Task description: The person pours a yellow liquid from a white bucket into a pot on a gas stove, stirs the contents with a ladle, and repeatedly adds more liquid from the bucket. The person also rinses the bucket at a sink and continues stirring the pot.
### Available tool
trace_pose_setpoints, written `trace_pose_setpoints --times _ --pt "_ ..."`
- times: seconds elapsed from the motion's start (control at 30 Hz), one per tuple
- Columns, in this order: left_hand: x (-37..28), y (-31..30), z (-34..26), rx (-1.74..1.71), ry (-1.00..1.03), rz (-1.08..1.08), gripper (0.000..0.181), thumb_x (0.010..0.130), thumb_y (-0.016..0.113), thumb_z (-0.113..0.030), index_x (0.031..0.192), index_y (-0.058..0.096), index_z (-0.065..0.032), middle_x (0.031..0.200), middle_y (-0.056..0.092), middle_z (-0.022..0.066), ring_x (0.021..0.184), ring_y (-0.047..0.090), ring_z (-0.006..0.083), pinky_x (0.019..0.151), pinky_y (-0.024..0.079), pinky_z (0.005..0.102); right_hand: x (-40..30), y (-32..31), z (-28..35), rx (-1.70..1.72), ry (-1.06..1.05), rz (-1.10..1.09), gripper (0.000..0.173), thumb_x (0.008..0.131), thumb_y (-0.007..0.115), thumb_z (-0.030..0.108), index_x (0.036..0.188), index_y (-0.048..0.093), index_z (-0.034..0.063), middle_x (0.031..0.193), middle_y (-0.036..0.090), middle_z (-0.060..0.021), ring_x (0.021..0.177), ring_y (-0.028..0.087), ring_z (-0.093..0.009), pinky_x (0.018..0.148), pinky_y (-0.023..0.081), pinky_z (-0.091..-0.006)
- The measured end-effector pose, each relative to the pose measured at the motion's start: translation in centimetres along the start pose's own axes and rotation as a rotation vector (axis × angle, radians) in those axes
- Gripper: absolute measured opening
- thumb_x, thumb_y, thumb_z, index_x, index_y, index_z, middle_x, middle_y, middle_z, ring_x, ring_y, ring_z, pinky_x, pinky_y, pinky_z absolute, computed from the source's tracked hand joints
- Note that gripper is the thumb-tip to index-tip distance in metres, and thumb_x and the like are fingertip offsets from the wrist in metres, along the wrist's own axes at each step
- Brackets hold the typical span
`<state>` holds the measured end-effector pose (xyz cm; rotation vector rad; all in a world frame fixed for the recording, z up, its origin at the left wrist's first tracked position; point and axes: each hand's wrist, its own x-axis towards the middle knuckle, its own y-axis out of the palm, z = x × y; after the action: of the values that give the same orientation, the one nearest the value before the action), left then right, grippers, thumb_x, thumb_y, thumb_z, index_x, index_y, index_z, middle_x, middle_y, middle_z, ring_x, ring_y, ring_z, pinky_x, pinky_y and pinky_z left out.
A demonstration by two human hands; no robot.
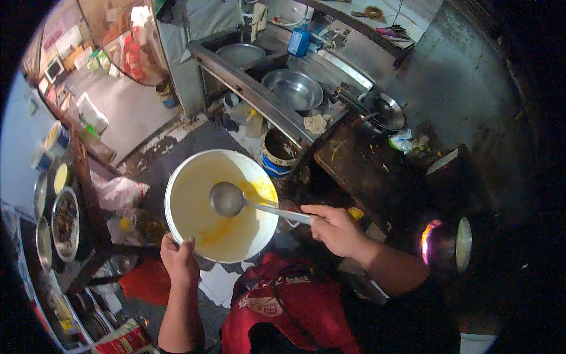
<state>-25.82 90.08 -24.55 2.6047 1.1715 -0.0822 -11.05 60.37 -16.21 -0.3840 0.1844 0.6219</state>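
Note:
My left hand (180,259) grips the rim of a large white plastic bucket (190,186), thumb on the near left edge. The bucket is held up in front of my red apron (292,305), its mouth facing me. Yellow residue (263,190) streaks its inner wall and bottom. In my right hand (338,230) is the handle of a metal ladle (227,199). The ladle's round bowl shows over the bucket's mouth; whether it touches the inside I cannot tell.
Beyond the bucket stands a metal sink counter (265,99) with a steel basin (292,88) and a blue bottle (299,40). A wok (387,110) rests farther right. Flame (426,241) burns beside a pot (463,244) at right. Bowls of food (65,223) line the left shelf.

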Motion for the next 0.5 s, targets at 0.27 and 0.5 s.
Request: trace_pose_setpoints --times 0.27,0.5 --pt "15.3 9.3 -3.4 0.141 0.088 0.149 0.026 0.079 0.063 -0.008 0.1 0.051 0.0023 0.097 0.061 0.01 0.087 0.057 0.0161 0.085 0.044 0.0322 15.1 -4.2 1.2 0.196 -0.076 0.045 0.031 0.096 0.049 0.011 0.122 0.056 -0.0042 0.072 0.056 -0.0006 0.062 0.051 -0.008 0.058 0.045 -0.0259" --pt "30.1 24.7 -5.8 0.056 0.152 0.388 0.026 0.078 0.062 -0.01 0.099 0.053 0.0011 0.098 0.061 0.0087 0.089 0.057 0.0166 0.084 0.044 0.0304 23.7 -12.0 5.0 0.114 -0.199 -0.25 0.034 0.094 0.05 0.008 0.127 0.057 0.0037 0.075 0.059 -0.0006 0.066 0.053 -0.007 0.061 0.044 -0.0231"
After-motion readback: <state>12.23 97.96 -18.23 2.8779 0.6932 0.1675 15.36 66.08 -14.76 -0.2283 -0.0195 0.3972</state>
